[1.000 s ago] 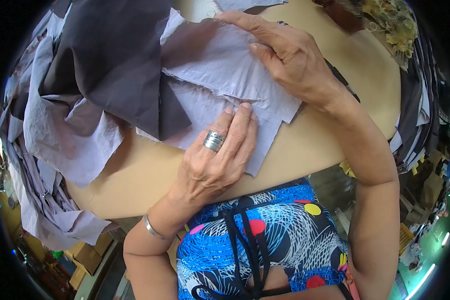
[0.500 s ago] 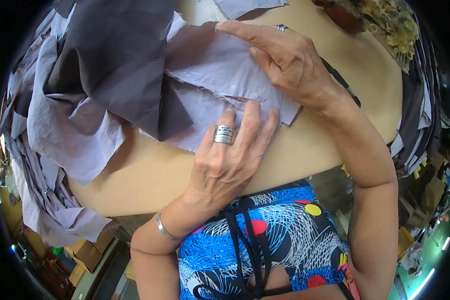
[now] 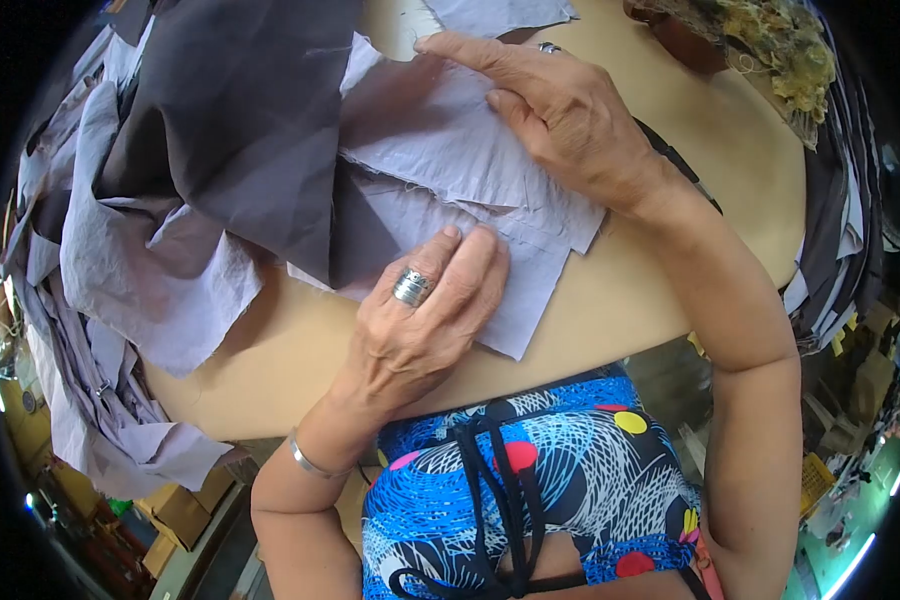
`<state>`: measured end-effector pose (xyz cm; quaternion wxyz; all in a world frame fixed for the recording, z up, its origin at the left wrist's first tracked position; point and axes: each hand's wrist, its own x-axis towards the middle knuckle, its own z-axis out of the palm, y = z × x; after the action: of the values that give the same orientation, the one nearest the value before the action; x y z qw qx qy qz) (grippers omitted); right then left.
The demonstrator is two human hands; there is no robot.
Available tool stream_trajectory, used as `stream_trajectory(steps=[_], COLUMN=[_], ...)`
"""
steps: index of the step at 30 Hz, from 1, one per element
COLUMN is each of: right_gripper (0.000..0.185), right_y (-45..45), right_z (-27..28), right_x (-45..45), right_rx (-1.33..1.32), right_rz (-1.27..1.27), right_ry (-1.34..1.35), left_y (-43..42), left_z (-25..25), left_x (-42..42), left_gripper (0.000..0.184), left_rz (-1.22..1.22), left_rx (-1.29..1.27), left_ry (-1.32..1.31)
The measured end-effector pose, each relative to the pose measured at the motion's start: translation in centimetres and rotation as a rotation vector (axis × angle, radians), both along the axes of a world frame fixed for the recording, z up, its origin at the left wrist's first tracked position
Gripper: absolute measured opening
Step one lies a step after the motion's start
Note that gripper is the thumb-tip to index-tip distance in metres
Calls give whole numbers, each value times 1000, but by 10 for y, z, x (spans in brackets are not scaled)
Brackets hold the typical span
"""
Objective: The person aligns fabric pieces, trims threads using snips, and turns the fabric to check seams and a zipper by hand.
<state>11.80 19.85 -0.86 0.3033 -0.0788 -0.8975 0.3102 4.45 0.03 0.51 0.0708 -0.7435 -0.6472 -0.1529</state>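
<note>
Two layered pieces of pale lilac cloth [image 3: 440, 140] lie on the tan worktop [image 3: 290, 375], directly in front of the person, with a frayed edge running obliquely across them and a small gap near its right end. The left hand [image 3: 420, 325] rests on the lower part of this cloth, palm down; its fingers are slightly bent, side by side, with the tips touching the fabric just below the frayed edge, and they pinch nothing visible. Wide silver rings [image 3: 411, 287] encircle one finger, and a silver bracelet [image 3: 315, 461] sits on the forearm. The right hand [image 3: 580, 125] lies over the upper right part of the cloth, its index finger extended to the upper edge and its thumb apart from it; the remaining fingers are largely hidden. A dark gray cloth [image 3: 255, 130] overlaps the left side of the lilac pieces, and a crumpled pale cloth [image 3: 155, 285] lies beside it, farther left. A black object [image 3: 678, 150] is partly visible beside the right wrist. Hanging fabric strips [image 3: 95, 395] occupy the left margin, with further layered fabric [image 3: 845, 210] at the right, below a frayed yellowish material [image 3: 790, 60].
</note>
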Motion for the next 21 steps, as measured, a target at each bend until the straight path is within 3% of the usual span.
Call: stream_trajectory(steps=[21], right_gripper=[43], right_y=[2], right_z=[-4], right_x=[-1], right_rx=[67], right_rz=[21], right_ry=[14], left_y=[8], left_z=[11], left_x=[5], left_gripper=[22], left_rz=[-34], left_rx=[-97], left_ry=[197])
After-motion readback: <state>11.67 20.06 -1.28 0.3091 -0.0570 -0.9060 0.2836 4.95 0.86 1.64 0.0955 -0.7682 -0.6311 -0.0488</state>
